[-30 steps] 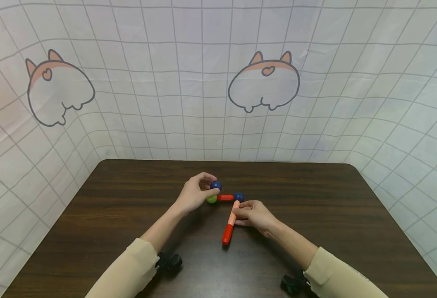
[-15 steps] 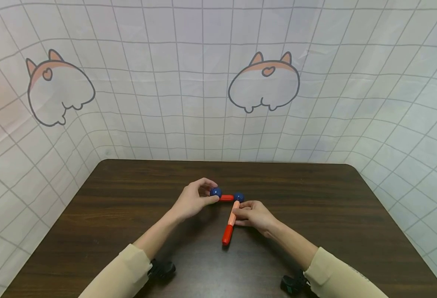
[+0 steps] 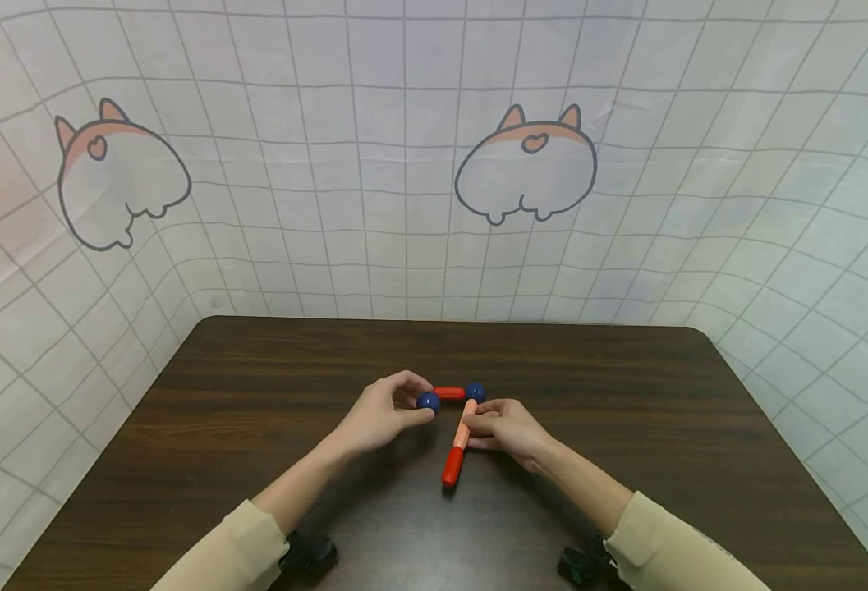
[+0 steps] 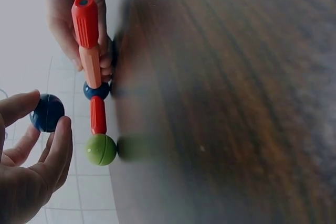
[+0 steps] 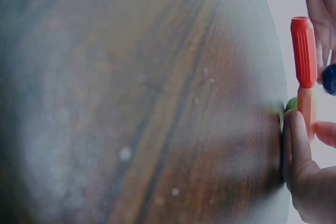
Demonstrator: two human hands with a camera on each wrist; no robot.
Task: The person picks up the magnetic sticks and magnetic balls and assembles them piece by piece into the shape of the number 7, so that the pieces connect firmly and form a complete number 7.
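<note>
A blue ball (image 3: 428, 401) is pinched between the thumb and fingers of my left hand (image 3: 383, 417). In the left wrist view that ball is raised off the table, apart from the green ball (image 4: 101, 149). A short red rod (image 3: 448, 393) joins the green ball to a second blue ball (image 3: 475, 393). From this second ball a peach rod (image 3: 465, 428) runs toward me, with another red rod (image 3: 452, 467) at its near end. My right hand (image 3: 511, 428) pinches the peach rod. The head view hides the green ball behind my left hand and its ball.
The dark wood table (image 3: 626, 410) has rounded far corners. Behind and beside it hangs a white gridded cloth (image 3: 330, 205) with animal drawings. Dark devices sit at both wrists, one below the left sleeve (image 3: 241, 533).
My left hand has moved toward me and down in the head view with its blue ball, which now covers the green ball's place less directly. The right hand has stayed still.
</note>
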